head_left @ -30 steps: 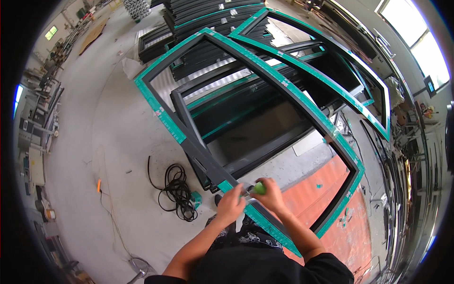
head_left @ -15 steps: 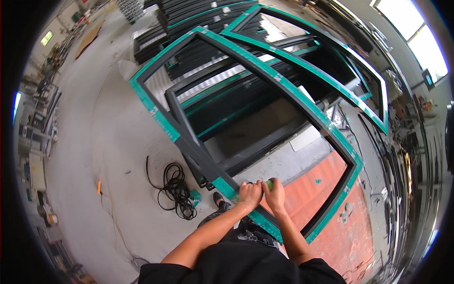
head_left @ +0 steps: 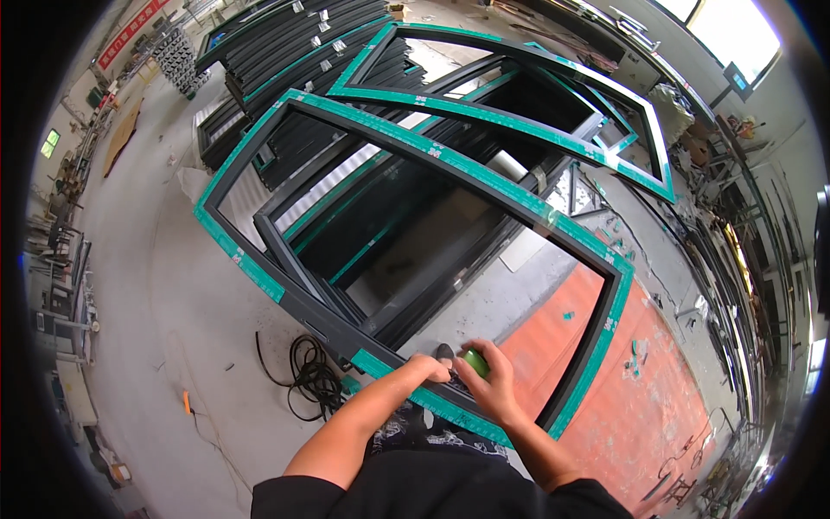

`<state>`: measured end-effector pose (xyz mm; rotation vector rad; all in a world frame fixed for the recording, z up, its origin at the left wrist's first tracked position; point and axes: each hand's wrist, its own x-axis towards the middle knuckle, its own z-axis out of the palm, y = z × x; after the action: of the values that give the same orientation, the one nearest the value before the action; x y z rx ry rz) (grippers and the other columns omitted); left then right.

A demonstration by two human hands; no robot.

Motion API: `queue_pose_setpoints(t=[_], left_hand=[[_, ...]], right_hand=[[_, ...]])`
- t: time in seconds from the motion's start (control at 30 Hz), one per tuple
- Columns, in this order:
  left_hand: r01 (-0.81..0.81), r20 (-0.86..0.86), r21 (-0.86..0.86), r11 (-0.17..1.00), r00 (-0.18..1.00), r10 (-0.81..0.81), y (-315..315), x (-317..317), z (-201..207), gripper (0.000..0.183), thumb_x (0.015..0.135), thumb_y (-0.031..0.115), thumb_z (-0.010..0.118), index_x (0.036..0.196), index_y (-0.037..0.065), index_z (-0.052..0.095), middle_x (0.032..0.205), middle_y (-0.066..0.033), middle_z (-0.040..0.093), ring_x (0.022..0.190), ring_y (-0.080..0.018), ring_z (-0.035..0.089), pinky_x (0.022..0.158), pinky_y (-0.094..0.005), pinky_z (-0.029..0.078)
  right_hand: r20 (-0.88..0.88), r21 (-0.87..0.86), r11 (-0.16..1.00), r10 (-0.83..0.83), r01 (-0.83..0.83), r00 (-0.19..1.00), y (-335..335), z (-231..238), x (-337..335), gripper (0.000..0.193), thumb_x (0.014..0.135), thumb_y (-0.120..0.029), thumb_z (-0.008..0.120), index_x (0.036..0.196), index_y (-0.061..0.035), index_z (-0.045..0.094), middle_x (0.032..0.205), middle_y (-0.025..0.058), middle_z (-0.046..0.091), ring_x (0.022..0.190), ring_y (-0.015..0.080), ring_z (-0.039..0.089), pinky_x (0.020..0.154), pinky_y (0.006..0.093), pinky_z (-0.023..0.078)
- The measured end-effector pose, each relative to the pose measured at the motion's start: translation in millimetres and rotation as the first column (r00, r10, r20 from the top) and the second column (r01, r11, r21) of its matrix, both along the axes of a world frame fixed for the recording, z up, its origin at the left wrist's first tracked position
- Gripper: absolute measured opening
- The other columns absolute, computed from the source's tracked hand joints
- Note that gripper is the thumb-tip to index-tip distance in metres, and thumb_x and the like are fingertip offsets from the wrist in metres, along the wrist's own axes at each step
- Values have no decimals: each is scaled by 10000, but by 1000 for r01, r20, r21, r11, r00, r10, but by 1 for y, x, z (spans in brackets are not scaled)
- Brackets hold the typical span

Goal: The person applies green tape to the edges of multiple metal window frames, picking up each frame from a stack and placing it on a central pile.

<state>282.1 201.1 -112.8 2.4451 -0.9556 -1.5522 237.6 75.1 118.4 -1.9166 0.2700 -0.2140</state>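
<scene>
Orange piece (head_left: pixel 186 400): over on the left, lying on the grey floor (head_left: pixel 147 285), with a thin cord by it.
Stack (head_left: pixel 311 65): dark frames piled up at the back, strips of green showing along some edges.
Coil (head_left: pixel 311 376): a loose tangle of black cord on the floor, just beyond the left forearm (head_left: pixel 354 424).
Near frame (head_left: pixel 437 154): here's the big one, dark with green tape along much of it, stretching across the middle, its near bar right in front of the person.
Left hand (head_left: pixel 430 368): at that near bar, fingers curled under (I can't tell from here whether they're gripping anything).
Green thing (head_left: pixel 475 363): small and rounded, above the near bar, just right of the left hand; most of it is covered by fingers.
Right hand (head_left: pixel 491 385): closed around that green thing, thumb turned toward the left hand, the two hands close together.
Second frame (head_left: pixel 493 118): farther back and to the right, taped in green too, leaning into bright light.
Red sheet (head_left: pixel 640 415): spread on the floor to the right, scuffed, partly seen through the near frame's opening.
Long bars (head_left: pixel 709 285): a dark bundle running along the right side.
</scene>
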Motion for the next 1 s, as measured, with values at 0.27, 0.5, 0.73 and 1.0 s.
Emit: queue_pose_setpoints(t=[0.27, 0.5, 0.73, 1.0], left_hand=[[103, -267, 424, 900, 964, 16, -22, 11, -36, 632, 800, 429, 517, 1347, 120, 462, 1408, -127, 413, 1330, -289, 346, 1092, -388, 254], [-211, 91, -32, 977, 973, 213, -30, 33, 32, 438, 906, 440, 416, 1037, 86, 639, 1024, -166, 648, 948, -365, 615, 798, -476, 484], [-195, 424, -419, 887, 822, 381, 54, 42, 109, 334, 868, 359, 503, 778, 58, 617, 768, -158, 641, 755, -363, 621, 669, -482, 481], [52, 653, -600, 798, 608, 451, 132, 40, 108, 200, 839, 264, 568, 863, 71, 618, 880, -65, 616, 995, -256, 554, 1032, -430, 306]], right_hand=[[-253, 322, 909, -187, 265, 949, -50, -48, -37, 235, 809, -124, 680, 975, 7, 577, 824, 57, 600, 735, 117, 534, 680, 261, 455], [-271, 286, 926, -167, 245, 948, -76, -55, -30, 264, 806, -128, 690, 969, 16, 540, 819, 72, 589, 698, 126, 564, 604, 264, 465], [-300, -198, 980, -84, 25, 950, -49, -40, -45, 347, 760, -320, 715, 875, -28, 567, 777, 143, 610, 738, 310, 601, 663, 385, 468], [-408, -116, 993, -49, 1, 912, 16, -47, -89, 354, 770, -304, 701, 974, -27, 619, 778, 154, 636, 719, 286, 634, 672, 366, 488]])
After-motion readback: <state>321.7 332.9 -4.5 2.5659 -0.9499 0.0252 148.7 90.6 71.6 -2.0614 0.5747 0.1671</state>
